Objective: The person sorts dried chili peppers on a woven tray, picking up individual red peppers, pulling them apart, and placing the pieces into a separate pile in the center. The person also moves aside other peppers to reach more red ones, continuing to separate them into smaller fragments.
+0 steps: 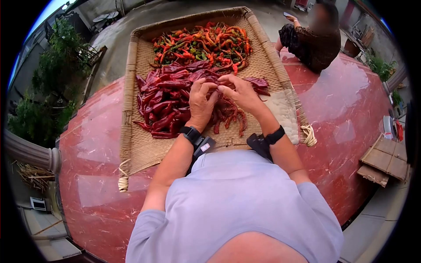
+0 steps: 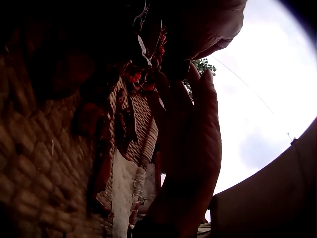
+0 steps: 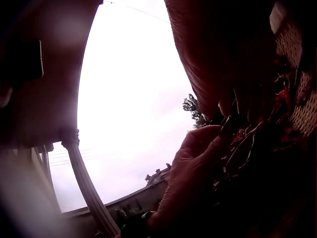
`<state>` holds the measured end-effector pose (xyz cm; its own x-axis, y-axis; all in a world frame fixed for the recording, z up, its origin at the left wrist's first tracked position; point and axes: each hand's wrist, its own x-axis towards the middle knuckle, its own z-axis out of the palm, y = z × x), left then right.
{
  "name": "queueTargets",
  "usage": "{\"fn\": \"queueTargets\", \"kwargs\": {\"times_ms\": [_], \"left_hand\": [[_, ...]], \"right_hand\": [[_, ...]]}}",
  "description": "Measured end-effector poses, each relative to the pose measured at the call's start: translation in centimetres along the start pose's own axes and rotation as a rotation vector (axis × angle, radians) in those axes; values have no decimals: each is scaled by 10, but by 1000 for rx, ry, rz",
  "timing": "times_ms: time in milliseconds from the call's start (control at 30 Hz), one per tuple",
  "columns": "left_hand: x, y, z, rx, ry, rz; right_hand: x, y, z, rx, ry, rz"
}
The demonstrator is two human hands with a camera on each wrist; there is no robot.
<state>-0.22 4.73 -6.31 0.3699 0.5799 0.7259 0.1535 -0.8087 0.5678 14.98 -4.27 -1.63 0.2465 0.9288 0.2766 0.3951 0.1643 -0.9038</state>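
Over a pile of dark red dried chilies [image 1: 162, 103], my two hands meet fingertip to fingertip. The left hand [image 1: 201, 103] bends its thumb and fingers in a pinch, and the right hand [image 1: 243, 94] pinches from the other side. In the right wrist view a thin stem-like piece [image 3: 227, 120] shows between the fingertips; the fingers hide most of what they hold, seemingly a dried chili. Beneath the hands lie thinner, wrinkled red chilies [image 1: 230, 114]. A woven tray [image 1: 175, 160] with wrapped edges bears it all.
Smaller red, orange and green chilies [image 1: 201, 44] fill the tray's far part. A pale patch [image 1: 280, 111] covers its right side. The tray rests on a glossy red surface [image 1: 96, 175]. A seated person [image 1: 318, 41] holds a phone at the back right. Flattened cardboard [image 1: 386, 158] lies right.
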Motion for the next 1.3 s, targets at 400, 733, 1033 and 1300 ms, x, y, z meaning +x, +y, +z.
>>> {"fn": "queueTargets", "kwargs": {"times_ms": [400, 733, 1033, 1300], "left_hand": [[-4, -9, 6, 326, -82, 13], [-5, -4, 3, 481, -107, -45], [2, 8, 2, 460, 9, 175], [1, 4, 3, 265, -56, 132]], "right_hand": [[-6, 35, -56, -609, 580, -61], [-23, 42, -60, -975, 521, 86], [-18, -10, -2, -79, 5, -38], [-16, -3, 9, 166, 122, -41]]}}
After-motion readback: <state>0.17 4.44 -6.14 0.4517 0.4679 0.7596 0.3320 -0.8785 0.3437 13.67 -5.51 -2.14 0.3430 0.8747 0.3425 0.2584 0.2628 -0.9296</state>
